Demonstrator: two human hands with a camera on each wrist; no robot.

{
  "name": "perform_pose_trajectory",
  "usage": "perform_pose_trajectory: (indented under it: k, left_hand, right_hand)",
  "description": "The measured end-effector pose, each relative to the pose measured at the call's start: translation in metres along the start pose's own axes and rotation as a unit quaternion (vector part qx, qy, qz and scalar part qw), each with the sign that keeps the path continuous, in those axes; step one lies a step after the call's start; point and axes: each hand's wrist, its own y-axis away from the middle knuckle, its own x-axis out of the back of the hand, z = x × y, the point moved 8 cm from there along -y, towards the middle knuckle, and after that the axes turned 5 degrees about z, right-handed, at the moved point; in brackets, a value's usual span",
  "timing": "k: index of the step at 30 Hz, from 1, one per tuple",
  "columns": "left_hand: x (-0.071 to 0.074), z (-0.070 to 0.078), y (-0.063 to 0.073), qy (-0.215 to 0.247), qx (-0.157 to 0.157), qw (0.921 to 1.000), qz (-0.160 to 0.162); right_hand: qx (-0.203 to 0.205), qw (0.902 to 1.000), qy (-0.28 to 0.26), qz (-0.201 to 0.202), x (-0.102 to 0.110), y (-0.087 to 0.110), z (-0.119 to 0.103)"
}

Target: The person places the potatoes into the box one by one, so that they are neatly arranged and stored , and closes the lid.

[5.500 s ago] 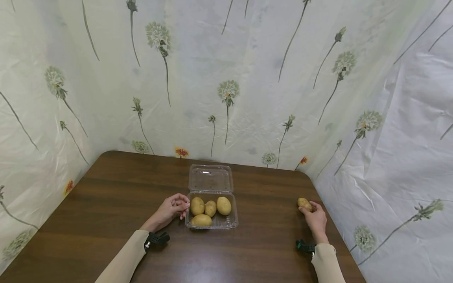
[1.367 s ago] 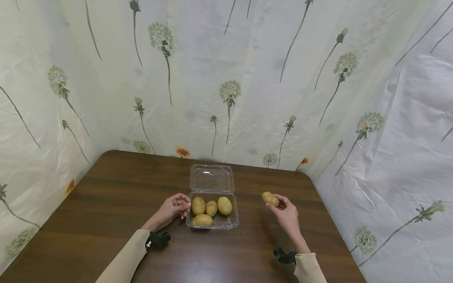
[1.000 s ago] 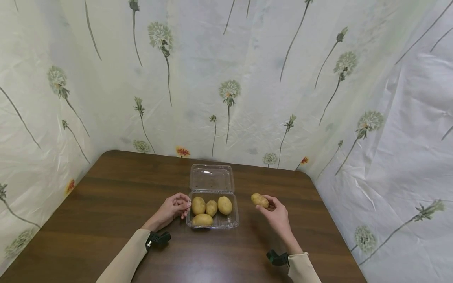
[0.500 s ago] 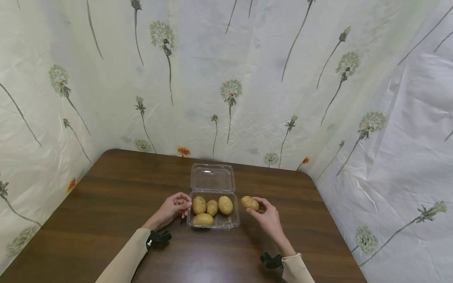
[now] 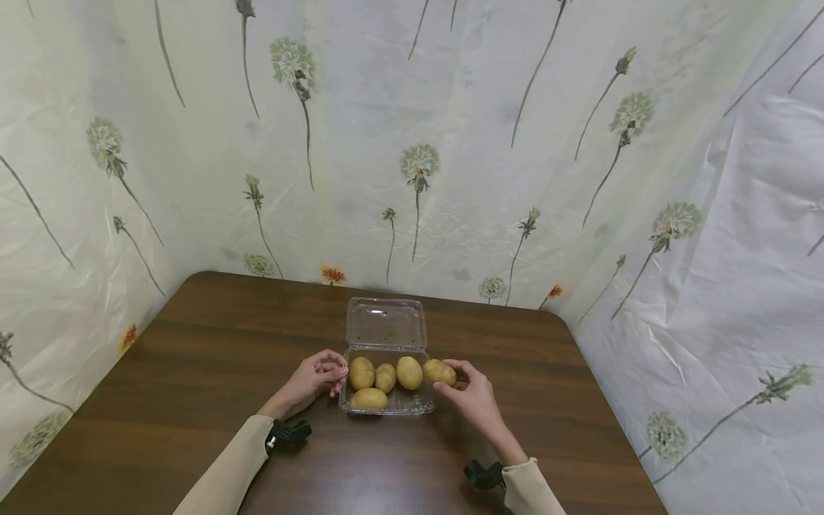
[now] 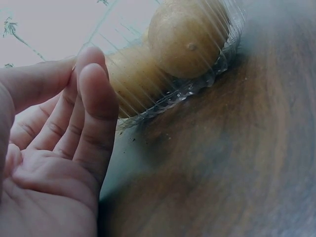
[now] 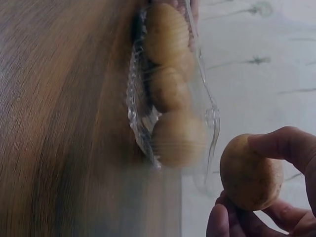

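Observation:
A clear plastic clamshell container (image 5: 402, 409) lies on the table with its lid (image 5: 386, 325) folded back. Several potatoes (image 5: 369, 400) sit in its base, with bare space at the front right. My left hand (image 5: 312, 379) pinches the container's left rim between thumb and fingertips; the left wrist view shows the ribbed wall (image 6: 136, 106) beside those fingers. My right hand (image 5: 473, 393) grips another potato (image 5: 440, 372) and holds it at the container's right edge. In the right wrist view this potato (image 7: 249, 173) is between thumb and fingers, apart from the container.
The dark wooden table (image 5: 244, 322) reaches back to a floral curtain (image 5: 463, 143), which also hangs along both sides. Each wrist carries a black camera mount (image 5: 288, 433). The clamshell's lid stands at the back of its base.
My right hand has carried the potato leftward from the table's right side to the container's right edge. The left hand keeps its place at the rim, and the potatoes inside have not moved.

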Motion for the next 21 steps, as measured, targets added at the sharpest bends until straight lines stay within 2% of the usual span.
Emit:
perform_pose_trajectory:
  k: [12,15,21]
  left_hand:
    - [-0.001,-0.001,0.000,0.007,0.001,1.0000,-0.002]
    - [0.000,-0.001,0.000,0.007,0.000,1.0000,-0.003]
    - [-0.001,0.001,0.000,0.013,-0.002,0.9999,-0.008]
  right_hand:
    - [0.025,0.9985,-0.003,-0.049,-0.018,0.004,-0.012]
    - [0.029,0.9981,-0.007,-0.054,-0.017,0.009,-0.027]
    - [0.023,0.9977,0.011,-0.062,-0.022,0.006,-0.022]
